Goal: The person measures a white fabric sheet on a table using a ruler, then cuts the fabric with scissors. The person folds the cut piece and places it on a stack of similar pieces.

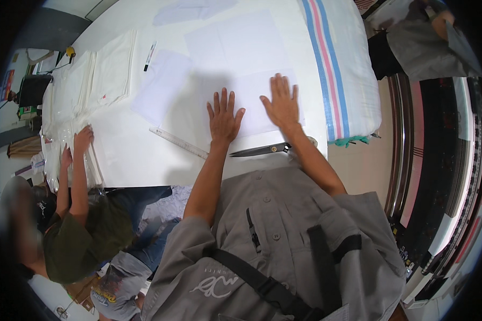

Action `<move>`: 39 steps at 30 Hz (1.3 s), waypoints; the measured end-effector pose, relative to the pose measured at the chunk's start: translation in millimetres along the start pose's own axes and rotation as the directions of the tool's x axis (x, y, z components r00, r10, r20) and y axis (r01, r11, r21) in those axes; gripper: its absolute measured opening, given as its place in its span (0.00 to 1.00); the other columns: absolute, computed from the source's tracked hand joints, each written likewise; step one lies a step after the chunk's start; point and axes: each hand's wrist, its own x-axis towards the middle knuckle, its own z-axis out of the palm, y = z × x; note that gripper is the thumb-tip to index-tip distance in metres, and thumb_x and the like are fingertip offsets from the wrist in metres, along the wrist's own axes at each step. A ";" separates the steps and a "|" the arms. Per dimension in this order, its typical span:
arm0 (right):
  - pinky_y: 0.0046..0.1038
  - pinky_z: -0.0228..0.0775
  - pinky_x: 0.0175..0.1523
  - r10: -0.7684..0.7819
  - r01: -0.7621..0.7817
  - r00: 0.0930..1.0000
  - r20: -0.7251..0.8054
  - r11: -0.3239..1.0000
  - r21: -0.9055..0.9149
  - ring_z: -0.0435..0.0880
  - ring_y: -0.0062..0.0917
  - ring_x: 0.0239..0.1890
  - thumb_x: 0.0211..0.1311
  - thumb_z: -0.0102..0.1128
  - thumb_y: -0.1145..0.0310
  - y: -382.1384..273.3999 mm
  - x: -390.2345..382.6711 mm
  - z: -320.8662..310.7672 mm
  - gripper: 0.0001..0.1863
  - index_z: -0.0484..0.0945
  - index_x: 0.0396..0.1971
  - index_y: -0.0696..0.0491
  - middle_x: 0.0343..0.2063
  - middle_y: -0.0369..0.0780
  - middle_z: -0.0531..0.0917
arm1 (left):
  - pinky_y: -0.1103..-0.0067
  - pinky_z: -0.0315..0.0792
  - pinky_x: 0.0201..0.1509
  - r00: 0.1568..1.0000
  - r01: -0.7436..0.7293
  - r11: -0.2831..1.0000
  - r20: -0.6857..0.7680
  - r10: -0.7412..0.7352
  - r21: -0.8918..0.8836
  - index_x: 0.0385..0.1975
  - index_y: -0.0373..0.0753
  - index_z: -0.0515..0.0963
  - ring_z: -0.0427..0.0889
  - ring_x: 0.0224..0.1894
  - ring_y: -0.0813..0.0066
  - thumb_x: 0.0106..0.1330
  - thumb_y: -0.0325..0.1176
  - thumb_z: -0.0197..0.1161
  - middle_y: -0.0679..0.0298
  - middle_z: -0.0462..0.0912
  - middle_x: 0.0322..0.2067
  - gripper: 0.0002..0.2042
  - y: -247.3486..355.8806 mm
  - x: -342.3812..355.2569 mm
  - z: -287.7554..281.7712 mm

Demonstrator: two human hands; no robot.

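Note:
My left hand (223,117) and my right hand (281,105) lie flat, fingers spread, on a white fabric piece (262,101) spread over the white table (134,155). Neither hand grips anything. Black scissors (261,150) rest on the table near its front edge, just below my right wrist. A metal ruler (178,142) lies slanted to the left of my left hand. More white cut pieces (163,85) sit flat further left and behind.
A co-worker at the left has both hands (80,140) on stacks of white fabric (110,72). A marker pen (149,56) lies beyond. A white sack with pink and blue stripes (340,64) sits at the table's right. Another person (423,45) stands far right.

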 end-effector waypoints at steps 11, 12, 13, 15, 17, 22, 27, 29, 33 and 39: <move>0.60 0.39 0.82 0.044 -0.044 0.997 0.062 0.999 0.006 0.49 0.44 0.83 0.78 0.49 0.45 20.0 0.5 -6.6 0.39 0.59 0.79 0.53 0.81 0.47 0.56 | 0.43 0.37 0.83 0.999 0.046 0.985 0.030 -0.042 -0.165 0.78 0.43 0.62 0.45 0.84 0.47 0.79 0.53 0.53 0.55 0.52 0.82 0.33 -4.2 -4.7 -13.0; 0.61 0.39 0.82 0.046 -0.048 0.996 0.075 0.999 0.014 0.49 0.44 0.83 0.78 0.49 0.45 19.3 2.0 -10.5 0.39 0.59 0.79 0.53 0.81 0.47 0.55 | 0.43 0.38 0.83 0.998 0.058 0.969 0.012 -0.057 -0.240 0.77 0.42 0.63 0.46 0.83 0.47 0.78 0.51 0.55 0.55 0.54 0.81 0.32 -10.8 -8.6 -13.8; 0.62 0.39 0.81 0.049 -0.051 0.995 0.086 0.998 0.021 0.49 0.45 0.83 0.78 0.49 0.45 16.8 3.9 -13.5 0.39 0.59 0.79 0.53 0.81 0.48 0.55 | 0.43 0.39 0.83 0.997 0.067 0.947 -0.005 -0.072 -0.315 0.76 0.41 0.65 0.48 0.83 0.47 0.77 0.49 0.58 0.55 0.57 0.80 0.31 -18.3 -13.2 -15.2; 0.55 0.55 0.77 -0.021 0.026 0.998 -0.054 0.995 0.096 0.64 0.45 0.76 0.74 0.58 0.55 10.9 -4.1 -28.7 0.30 0.72 0.70 0.54 0.72 0.49 0.70 | 0.45 0.42 0.82 0.978 0.147 0.941 -0.096 -0.184 -0.305 0.73 0.39 0.68 0.52 0.82 0.49 0.74 0.44 0.62 0.55 0.61 0.78 0.30 -46.0 -35.7 -21.1; 0.50 0.63 0.73 -0.122 0.138 0.990 -0.069 0.941 0.309 0.73 0.45 0.70 0.71 0.62 0.61 11.1 -14.7 -53.2 0.24 0.78 0.63 0.54 0.64 0.49 0.79 | 0.46 0.46 0.81 0.942 0.215 0.928 -0.187 -0.279 -0.306 0.70 0.39 0.71 0.57 0.80 0.50 0.72 0.40 0.65 0.56 0.65 0.75 0.28 -85.6 -67.4 -25.1; 0.46 0.71 0.57 -0.208 0.147 0.974 0.095 0.887 0.437 0.81 0.44 0.49 0.66 0.67 0.66 -16.4 -78.0 -84.7 0.15 0.85 0.51 0.51 0.46 0.46 0.84 | 0.46 0.50 0.79 0.927 0.280 0.942 -0.202 -0.315 -0.184 0.68 0.41 0.74 0.59 0.79 0.51 0.72 0.40 0.65 0.57 0.68 0.74 0.26 -140.9 -133.5 -38.8; 0.44 0.70 0.54 -0.195 0.111 0.965 0.173 0.908 0.404 0.80 0.43 0.47 0.63 0.69 0.66 -32.6 -129.4 -86.0 0.14 0.86 0.48 0.51 0.42 0.43 0.83 | 0.44 0.48 0.80 0.970 0.216 0.973 -0.095 -0.223 -0.085 0.70 0.42 0.73 0.56 0.80 0.51 0.74 0.43 0.63 0.56 0.64 0.76 0.27 -137.9 -150.3 -47.3; 0.44 0.70 0.55 -0.169 0.112 0.979 0.112 0.912 0.395 0.80 0.42 0.48 0.62 0.71 0.66 -42.7 -136.0 -84.6 0.15 0.85 0.48 0.51 0.44 0.43 0.83 | 0.42 0.47 0.80 0.970 0.214 0.971 -0.097 -0.224 -0.105 0.71 0.42 0.72 0.55 0.81 0.51 0.75 0.44 0.62 0.56 0.63 0.77 0.27 -135.9 -153.3 -45.9; 0.44 0.71 0.57 -0.177 0.140 0.982 0.061 0.911 0.387 0.81 0.42 0.51 0.61 0.71 0.69 -83.7 -133.1 -83.2 0.16 0.85 0.49 0.51 0.46 0.43 0.83 | 0.41 0.46 0.79 0.972 0.187 0.975 -0.122 -0.201 -0.118 0.71 0.41 0.71 0.56 0.81 0.51 0.75 0.44 0.62 0.56 0.63 0.77 0.28 -141.7 -156.7 -40.2; 0.47 0.77 0.55 -0.009 -0.007 0.999 0.051 0.952 0.304 0.83 0.47 0.49 0.57 0.66 0.77 -67.3 -130.4 -76.8 0.17 0.84 0.49 0.53 0.47 0.46 0.85 | 0.42 0.47 0.79 0.989 0.096 0.983 -0.100 -0.113 -0.158 0.72 0.42 0.71 0.56 0.80 0.51 0.74 0.44 0.62 0.58 0.62 0.77 0.28 -144.6 -151.0 -48.6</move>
